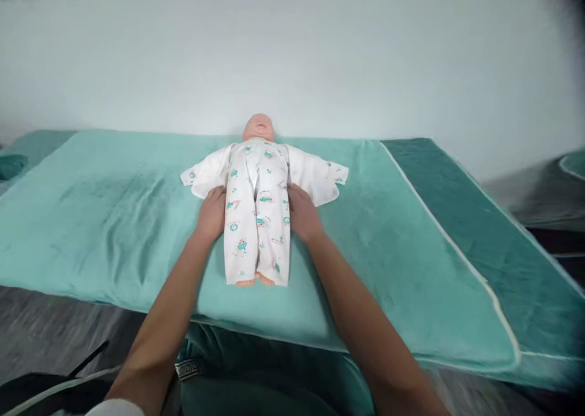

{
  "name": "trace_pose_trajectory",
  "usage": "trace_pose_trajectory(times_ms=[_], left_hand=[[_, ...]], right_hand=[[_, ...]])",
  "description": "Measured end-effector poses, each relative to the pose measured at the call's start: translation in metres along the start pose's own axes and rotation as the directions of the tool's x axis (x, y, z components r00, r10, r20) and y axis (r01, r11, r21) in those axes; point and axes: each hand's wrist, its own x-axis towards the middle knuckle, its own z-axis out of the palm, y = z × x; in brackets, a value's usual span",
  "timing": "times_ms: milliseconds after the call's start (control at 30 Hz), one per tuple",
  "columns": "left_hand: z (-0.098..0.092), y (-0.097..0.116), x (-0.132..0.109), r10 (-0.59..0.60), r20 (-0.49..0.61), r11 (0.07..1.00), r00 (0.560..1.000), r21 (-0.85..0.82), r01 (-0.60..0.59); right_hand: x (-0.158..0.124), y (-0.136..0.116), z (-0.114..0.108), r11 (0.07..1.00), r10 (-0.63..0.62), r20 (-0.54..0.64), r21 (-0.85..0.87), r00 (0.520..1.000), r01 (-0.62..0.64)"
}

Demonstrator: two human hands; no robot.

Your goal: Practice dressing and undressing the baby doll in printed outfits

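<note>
A baby doll (259, 128) lies on its back with its head toward the wall. It wears a white long-sleeved top (313, 173), sleeves spread out to both sides. White baby trousers (274, 233) with small green and pink prints cover its legs and reach high up the chest; the toes show at the hems. At the trousers' left side, my left hand (212, 214) is closed against the cloth, its fingertips partly hidden. My right hand (303, 214) mirrors it on the opposite side, fingers curled around the edge of the trousers.
Under the doll is a padded bed with a light green velvety cover (137, 221). A darker green strip with pale piping (484, 239) runs along the right. A white wall (292, 56) stands right behind. A pale cable (68, 387) crosses the lower left.
</note>
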Motion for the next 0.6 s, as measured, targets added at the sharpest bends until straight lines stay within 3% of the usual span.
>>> trace_pose_trajectory(times_ms=[133, 233, 300, 433, 600], left_hand=[[-0.007, 0.013, -0.032, -0.015, -0.025, 0.998, 1.0, -0.061, 0.014], [-0.006, 0.018, -0.046, -0.139, -0.102, 0.987, 0.985, -0.094, 0.129], [-0.006, 0.019, -0.049, -0.177, -0.097, 0.983, 0.979, -0.071, 0.17], [-0.007, 0.019, -0.046, -0.123, -0.015, 0.992, 0.992, 0.012, 0.124], [-0.006, 0.017, -0.034, 0.024, 0.077, 1.0, 0.997, -0.009, -0.024]], right_hand=[[-0.031, -0.016, -0.005, 0.998, -0.015, 0.012, -0.067, 1.0, 0.016], [-0.04, -0.02, -0.007, 0.99, 0.055, -0.094, -0.122, 0.994, -0.066], [-0.041, -0.02, -0.008, 0.983, 0.079, -0.138, -0.152, 0.987, -0.1], [-0.037, -0.017, -0.008, 0.981, -0.061, 0.028, -0.185, 0.998, 0.066], [-0.035, -0.013, -0.005, 0.95, -0.172, 0.194, -0.226, 0.966, 0.215]])
